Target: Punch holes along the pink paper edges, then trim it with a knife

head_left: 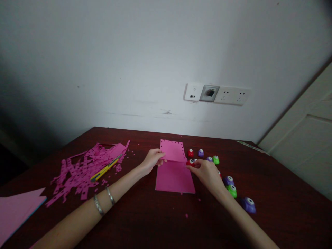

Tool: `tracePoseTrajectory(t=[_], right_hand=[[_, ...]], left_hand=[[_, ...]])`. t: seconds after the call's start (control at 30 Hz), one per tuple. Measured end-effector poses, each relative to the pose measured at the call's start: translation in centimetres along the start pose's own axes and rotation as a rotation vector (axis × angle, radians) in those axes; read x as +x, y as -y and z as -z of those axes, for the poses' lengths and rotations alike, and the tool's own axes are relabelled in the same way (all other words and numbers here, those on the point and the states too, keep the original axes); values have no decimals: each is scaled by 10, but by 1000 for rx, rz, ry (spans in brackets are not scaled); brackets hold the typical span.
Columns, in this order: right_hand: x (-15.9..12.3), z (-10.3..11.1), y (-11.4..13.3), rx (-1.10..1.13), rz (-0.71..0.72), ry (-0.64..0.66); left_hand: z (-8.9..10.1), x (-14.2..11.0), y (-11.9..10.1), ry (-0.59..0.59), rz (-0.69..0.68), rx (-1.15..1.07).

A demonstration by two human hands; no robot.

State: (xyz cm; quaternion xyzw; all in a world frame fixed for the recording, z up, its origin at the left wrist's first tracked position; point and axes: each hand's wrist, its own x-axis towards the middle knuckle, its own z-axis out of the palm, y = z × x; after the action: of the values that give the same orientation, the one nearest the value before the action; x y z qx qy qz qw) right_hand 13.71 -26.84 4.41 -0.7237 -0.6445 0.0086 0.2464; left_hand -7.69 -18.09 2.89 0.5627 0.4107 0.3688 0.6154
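A pink sheet of paper (174, 176) lies on the dark brown table (145, 221), its far half folded up with punched holes along the edges. My left hand (153, 159) pinches the sheet's left edge at the fold. My right hand (206, 173) is closed on the right edge at the fold, right beside a red craft punch (190, 162). Several small red, purple and green craft punches (215, 159) stand around my right hand.
A heap of pink paper strips (80, 169) lies at the left with a yellow utility knife (105, 168) on it. More pink sheets (18, 209) sit at the near left edge. Wall sockets (216, 94) are above the table; a door (303, 138) is at right.
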Motion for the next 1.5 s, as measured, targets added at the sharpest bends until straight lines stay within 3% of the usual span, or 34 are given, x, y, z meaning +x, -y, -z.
tracePoseTrajectory(t=[0.9, 1.5], right_hand=[[0, -3, -2, -9, 19, -20], [-4, 4, 13, -22, -22, 61]], left_hand=[[0, 2, 8, 24, 1, 8], [-6, 1, 10, 23, 2, 24]])
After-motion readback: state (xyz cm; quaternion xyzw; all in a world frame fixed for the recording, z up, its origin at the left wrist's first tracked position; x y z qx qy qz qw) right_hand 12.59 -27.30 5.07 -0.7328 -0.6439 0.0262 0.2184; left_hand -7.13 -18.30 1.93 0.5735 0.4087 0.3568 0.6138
